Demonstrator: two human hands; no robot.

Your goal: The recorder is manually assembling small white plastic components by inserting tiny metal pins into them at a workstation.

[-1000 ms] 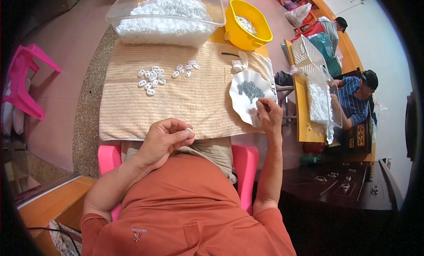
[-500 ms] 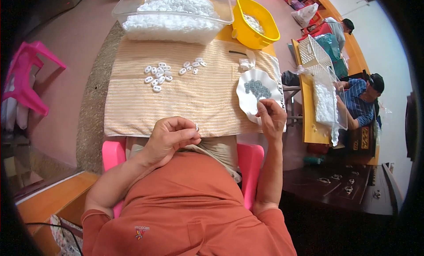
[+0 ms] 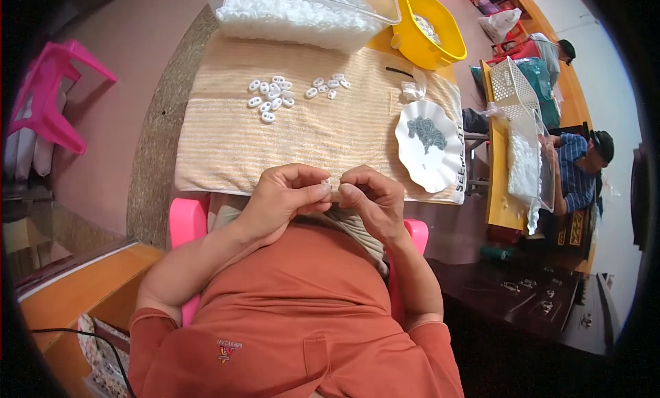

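Note:
My left hand (image 3: pixel 292 197) pinches a small white plastic piece (image 3: pixel 326 182), mostly hidden by the thumb and fingertips. Close against it, my right hand (image 3: pixel 373 200) is closed in a pinch; whatever lies between its fingertips is too small to make out. Both hands meet at the front edge of the towel-covered table, above my lap. Further back on the striped towel (image 3: pixel 227 147) lie two groups of white oval pieces with dark holes, a larger group (image 3: pixel 273 95) and a smaller one (image 3: pixel 323 89). To the right, a white wavy-rimmed plate (image 3: pixel 414 168) carries a heap of tiny grey parts (image 3: pixel 427 133).
A clear plastic bin (image 3: pixel 302 37) full of white pieces stands at the back, beside a yellow basin (image 3: pixel 454 49). A black stick (image 3: pixel 399 71) and crumpled white wrapping (image 3: pixel 414 90) lie behind the plate. At right a person (image 3: pixel 577 168) sits at another table; a pink stool (image 3: pixel 58 99) is left.
My right hand has left the plate and come over to my left hand, where the fingertips now meet. The view has shifted slightly, moving the table rightward and up in the picture.

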